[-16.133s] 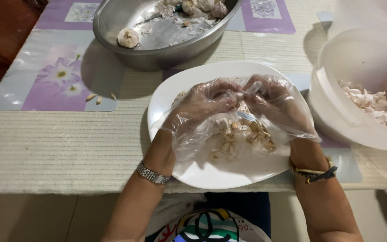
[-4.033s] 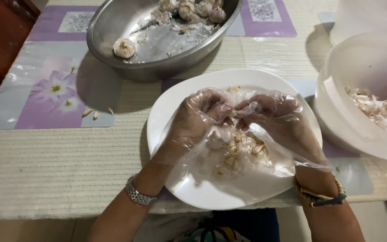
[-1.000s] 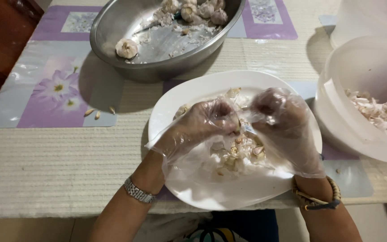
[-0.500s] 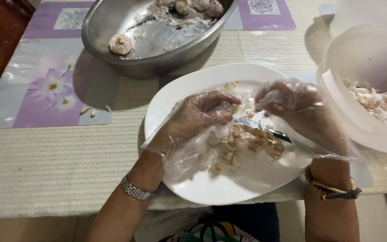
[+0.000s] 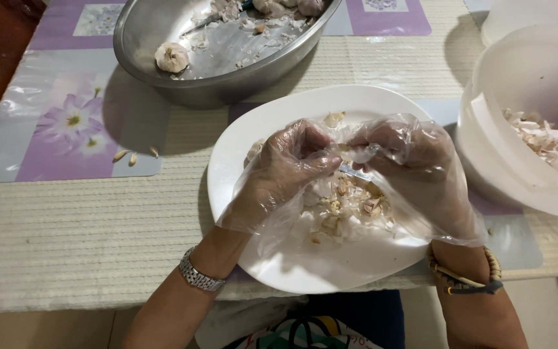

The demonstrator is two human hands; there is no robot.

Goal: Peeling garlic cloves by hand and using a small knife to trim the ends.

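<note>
Around the white plate (image 5: 272,123), the steel bowl (image 5: 163,77) blocks the way at eleven o'clock and the white tub (image 5: 485,148) at three, while bare woven mat (image 5: 79,232) lies open toward eight.

A small pale garlic clove (image 5: 345,150) is pinched between the fingertips of the left hand (image 5: 285,171) and the right hand (image 5: 414,169), both covered in loose clear plastic gloves, and sits above the middle of the white plate (image 5: 240,148). Directly below it, a loose pile of garlic peels (image 5: 347,207), whitish with tan and brownish bits, lies flat on the plate's centre.
</note>
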